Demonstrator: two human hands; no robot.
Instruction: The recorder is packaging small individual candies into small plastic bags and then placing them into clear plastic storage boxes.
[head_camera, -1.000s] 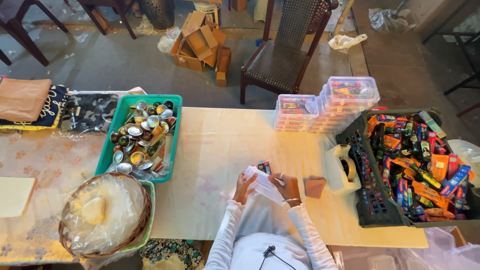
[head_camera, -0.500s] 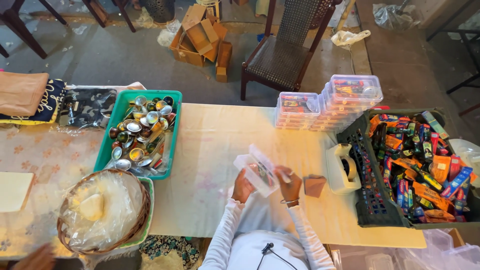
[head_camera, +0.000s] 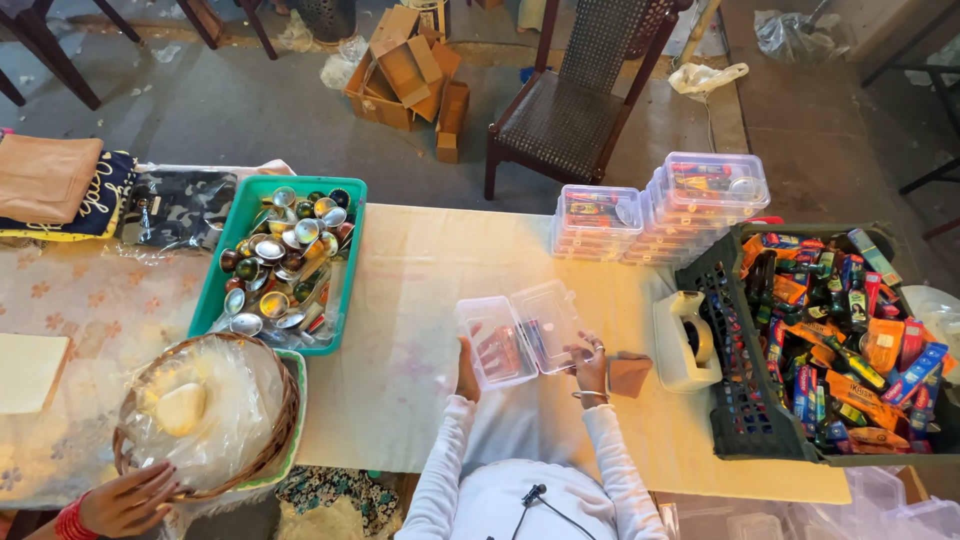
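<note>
While the left hand (head_camera: 467, 368) grips the clear hinged plastic box (head_camera: 520, 333) lying open at the lower centre of the desk (head_camera: 420, 300), the right hand (head_camera: 590, 365) pinches its lid edge, with stacked clear plastic boxes (head_camera: 660, 205) farther up right.

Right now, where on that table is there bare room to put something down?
Bare cloth lies between the green tray and the open clear box, and up toward the stacked boxes. It is crowded on the right, around the tape dispenser and black crate, and near the basket.
</note>
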